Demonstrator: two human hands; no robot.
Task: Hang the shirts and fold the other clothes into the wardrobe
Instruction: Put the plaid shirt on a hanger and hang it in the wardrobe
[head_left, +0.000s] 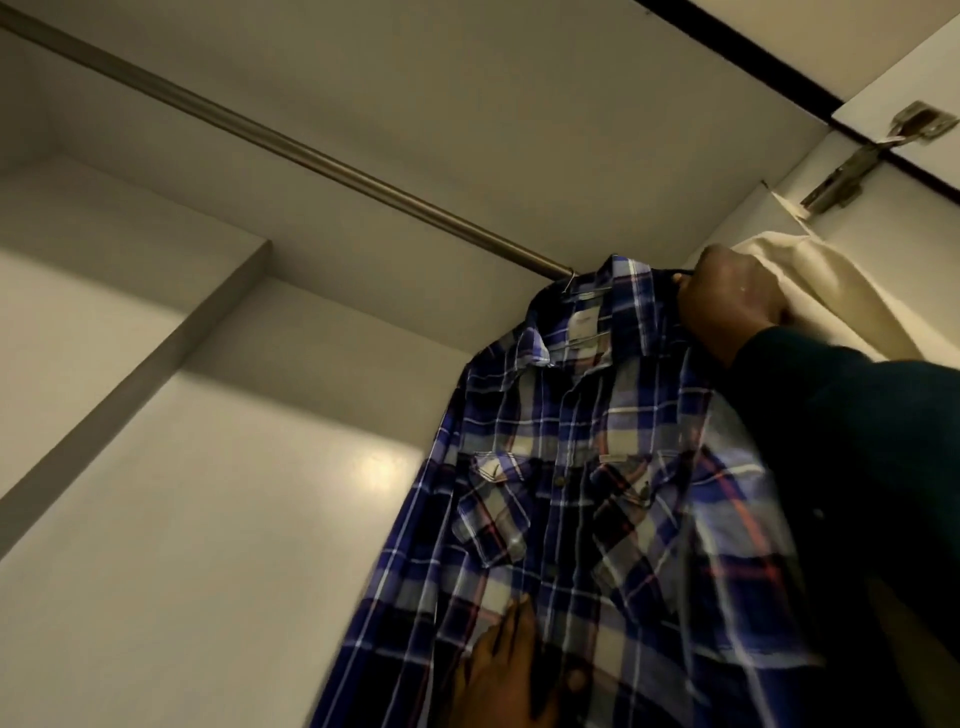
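The blue checked shirt (587, 467) is being hung, its hanger hook (569, 278) already on the rail (291, 143) just left of the right hand (732, 301), which grips the hanger's end, while the left hand (506, 670) lies flat below on the cloth; next, I think, let go gently.

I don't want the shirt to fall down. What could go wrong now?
1. The hanger hook sits right at the near end of the rail; if it isn't fully over, the shirt could drop when the right hand lets go.
2. The left hand touches the shirt low down; a tug might pull it off the hanger.
3. The cream cloth behind is close and might get snagged.
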